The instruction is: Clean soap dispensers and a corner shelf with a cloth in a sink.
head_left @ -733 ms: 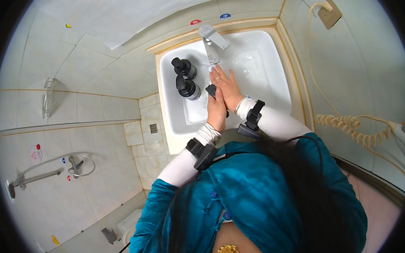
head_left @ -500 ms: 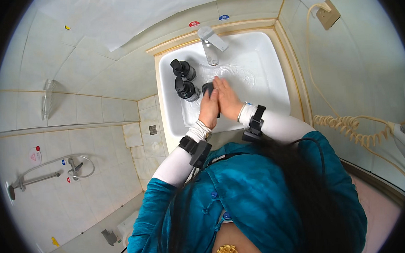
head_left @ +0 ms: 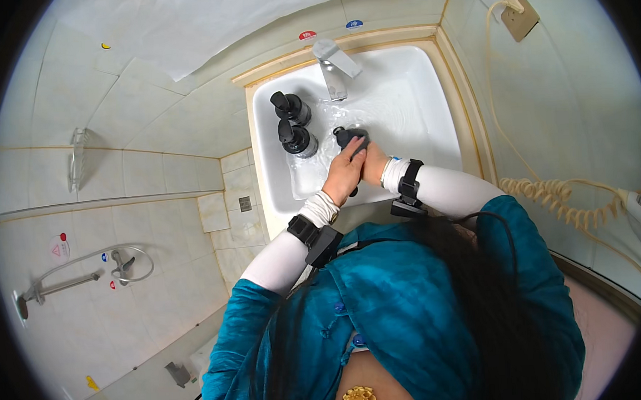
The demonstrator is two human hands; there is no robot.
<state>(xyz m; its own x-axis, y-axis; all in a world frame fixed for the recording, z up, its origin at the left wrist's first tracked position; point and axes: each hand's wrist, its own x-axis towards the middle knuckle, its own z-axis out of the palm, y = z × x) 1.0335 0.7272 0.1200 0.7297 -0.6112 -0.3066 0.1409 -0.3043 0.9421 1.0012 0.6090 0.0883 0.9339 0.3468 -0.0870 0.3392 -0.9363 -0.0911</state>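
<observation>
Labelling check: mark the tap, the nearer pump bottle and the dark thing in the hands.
tap (head_left: 335, 65), head view, on its spout.
nearer pump bottle (head_left: 298, 139), head view, on its body.
dark thing (head_left: 349, 137), head view, on its top.

Dark object (head_left: 351, 137) mostly hidden by hands.

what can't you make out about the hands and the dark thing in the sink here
- Dark object, head view: mostly covered by the left hand and right hand; its kind is unclear.
- Right palm and fingers: hidden behind the left hand.
- Sink drain: not visible; rippling water and the hands cover the basin.
- Two pump bottles: contents too small to tell.
</observation>
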